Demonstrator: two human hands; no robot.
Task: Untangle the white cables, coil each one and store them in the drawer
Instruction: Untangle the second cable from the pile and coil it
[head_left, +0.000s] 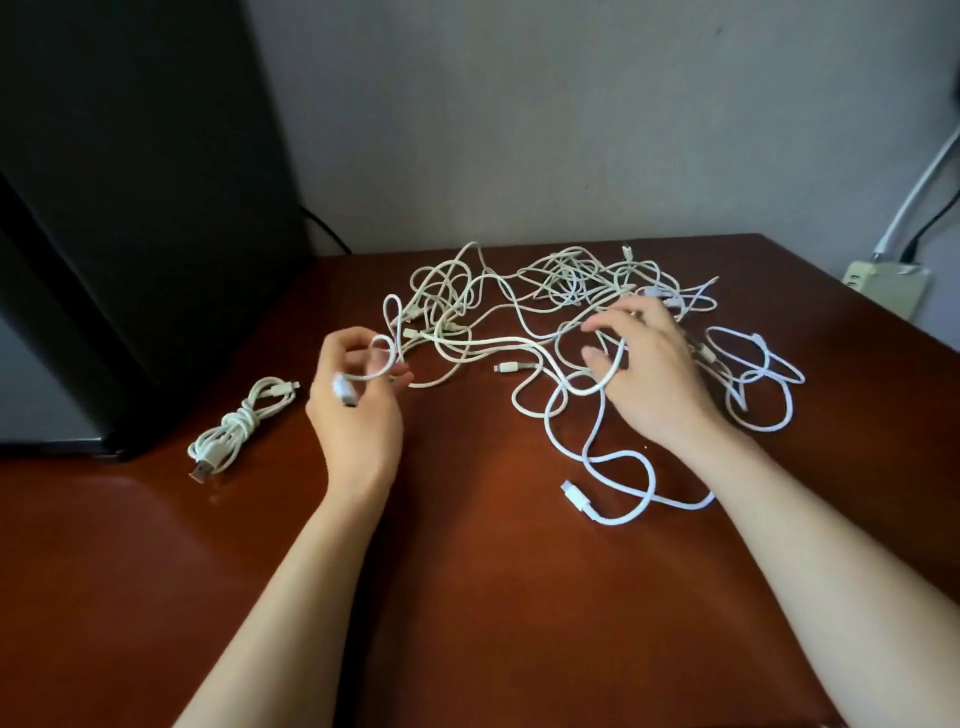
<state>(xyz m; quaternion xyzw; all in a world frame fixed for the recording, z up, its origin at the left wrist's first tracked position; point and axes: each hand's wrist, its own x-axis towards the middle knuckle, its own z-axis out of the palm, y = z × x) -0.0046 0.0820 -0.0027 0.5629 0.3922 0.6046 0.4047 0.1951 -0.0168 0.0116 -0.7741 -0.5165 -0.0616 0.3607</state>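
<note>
- table (467, 597): reddish-brown wood, glossy; every place below is given from it.
- tangle of white cables (561, 296): loose knot of many strands at the far middle of the table, spilling toward its right edge; several plug ends show.
- coiled cable (236, 428): one white cable wound and tied on itself, lying at the table's left side, well apart from the tangle.
- left hand (356, 410): raised over the table's middle left, fingers curled around a plug end and a small loop of cable that runs back into the tangle.
- right hand (649, 374): over the table's right middle, fingers spread, one strand hooked across them.
- black cabinet (130, 208): stands at the table's left rear corner.
- drawer: none seen.
</note>
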